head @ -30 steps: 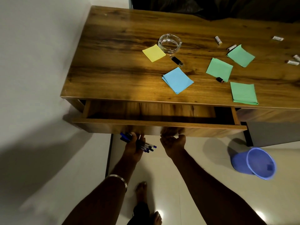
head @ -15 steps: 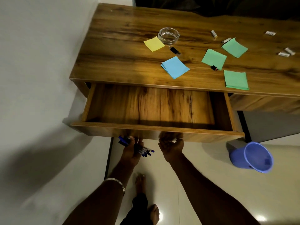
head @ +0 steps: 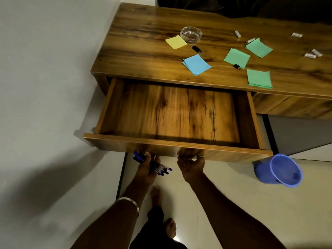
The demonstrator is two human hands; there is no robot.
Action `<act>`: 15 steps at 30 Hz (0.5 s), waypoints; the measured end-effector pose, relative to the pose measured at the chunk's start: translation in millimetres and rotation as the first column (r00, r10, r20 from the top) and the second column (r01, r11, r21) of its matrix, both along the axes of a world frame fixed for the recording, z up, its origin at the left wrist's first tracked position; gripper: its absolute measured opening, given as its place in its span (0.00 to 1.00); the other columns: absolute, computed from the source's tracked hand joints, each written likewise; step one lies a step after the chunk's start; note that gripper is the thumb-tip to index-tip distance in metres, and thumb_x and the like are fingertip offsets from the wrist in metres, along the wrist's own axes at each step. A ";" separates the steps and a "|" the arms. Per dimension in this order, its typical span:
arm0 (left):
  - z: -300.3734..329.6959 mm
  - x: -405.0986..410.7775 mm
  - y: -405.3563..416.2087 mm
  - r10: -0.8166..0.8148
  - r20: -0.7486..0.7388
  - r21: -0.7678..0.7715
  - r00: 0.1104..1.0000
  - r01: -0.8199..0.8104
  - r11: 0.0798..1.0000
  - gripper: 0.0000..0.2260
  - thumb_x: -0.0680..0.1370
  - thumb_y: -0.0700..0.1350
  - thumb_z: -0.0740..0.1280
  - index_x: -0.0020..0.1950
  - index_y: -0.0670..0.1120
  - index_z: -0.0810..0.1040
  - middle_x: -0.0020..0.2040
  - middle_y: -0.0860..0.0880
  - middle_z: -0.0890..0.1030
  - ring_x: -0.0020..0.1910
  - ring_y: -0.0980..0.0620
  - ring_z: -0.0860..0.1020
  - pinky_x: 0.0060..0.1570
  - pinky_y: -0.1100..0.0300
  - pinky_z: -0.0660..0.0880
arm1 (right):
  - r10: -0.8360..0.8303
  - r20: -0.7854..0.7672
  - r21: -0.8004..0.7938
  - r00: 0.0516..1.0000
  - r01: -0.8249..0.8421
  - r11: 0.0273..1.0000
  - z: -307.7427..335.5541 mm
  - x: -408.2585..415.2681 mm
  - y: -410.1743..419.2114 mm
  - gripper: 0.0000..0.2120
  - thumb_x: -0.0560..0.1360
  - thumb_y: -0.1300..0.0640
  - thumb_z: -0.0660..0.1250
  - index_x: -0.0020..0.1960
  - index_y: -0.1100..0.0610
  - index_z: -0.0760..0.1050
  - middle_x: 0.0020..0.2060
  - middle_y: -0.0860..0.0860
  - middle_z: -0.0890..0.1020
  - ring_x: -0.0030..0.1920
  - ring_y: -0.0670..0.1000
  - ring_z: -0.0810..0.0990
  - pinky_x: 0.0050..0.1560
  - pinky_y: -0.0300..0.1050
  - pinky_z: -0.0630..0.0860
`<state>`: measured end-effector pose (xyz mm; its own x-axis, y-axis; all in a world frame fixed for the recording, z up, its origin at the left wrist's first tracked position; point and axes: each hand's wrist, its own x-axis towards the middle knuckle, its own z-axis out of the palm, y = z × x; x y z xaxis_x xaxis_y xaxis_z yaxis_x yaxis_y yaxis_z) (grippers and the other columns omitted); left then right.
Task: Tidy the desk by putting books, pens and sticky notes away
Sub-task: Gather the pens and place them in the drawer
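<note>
Under the drawer front, our right hand curls its fingers beneath the edge while our left hand grips the pens; we risk spilling them if that fistful loosens near the lip.

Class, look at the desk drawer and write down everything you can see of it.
The drawer is wood-grained brown like the desk, pulled far out, its floor bare and partly shadowed. Low side walls and a front panel frame it. The right hand hooks its fingers under the front edge; the left hand, gripping pens, is just below it.
</note>
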<state>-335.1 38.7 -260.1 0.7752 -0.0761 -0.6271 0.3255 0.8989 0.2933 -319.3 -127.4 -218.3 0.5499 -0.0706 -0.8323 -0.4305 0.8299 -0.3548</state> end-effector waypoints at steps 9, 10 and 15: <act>-0.6 -24.0 -0.4 0.035 -0.056 0.057 0.998 -0.032 0.998 0.27 0.74 0.46 0.66 0.72 0.48 0.66 0.53 0.47 0.83 0.49 0.47 0.84 0.42 0.54 0.81 | -0.008 -0.021 -0.002 1.000 0.008 1.000 0.9 -24.8 1.3 0.31 0.81 0.43 0.45 0.73 0.64 0.61 0.68 0.64 0.70 0.69 0.61 0.70 0.73 0.54 0.59; -1.3 -24.3 -0.4 0.022 -0.058 0.073 0.998 -0.018 0.997 0.26 0.75 0.46 0.66 0.73 0.48 0.65 0.55 0.46 0.82 0.50 0.47 0.83 0.42 0.54 0.81 | -0.003 -0.022 -0.009 1.000 0.002 1.000 -0.2 -24.3 0.7 0.30 0.80 0.44 0.45 0.73 0.64 0.62 0.68 0.64 0.71 0.67 0.61 0.71 0.73 0.54 0.59; 5.6 -28.0 0.9 -0.028 -0.085 0.133 0.996 0.040 0.990 0.17 0.79 0.46 0.62 0.68 0.48 0.70 0.58 0.45 0.79 0.47 0.48 0.84 0.45 0.54 0.82 | 0.078 -0.033 -0.124 0.996 -0.081 0.989 2.3 -26.3 1.1 0.20 0.78 0.47 0.49 0.57 0.59 0.71 0.56 0.62 0.76 0.53 0.58 0.77 0.69 0.53 0.64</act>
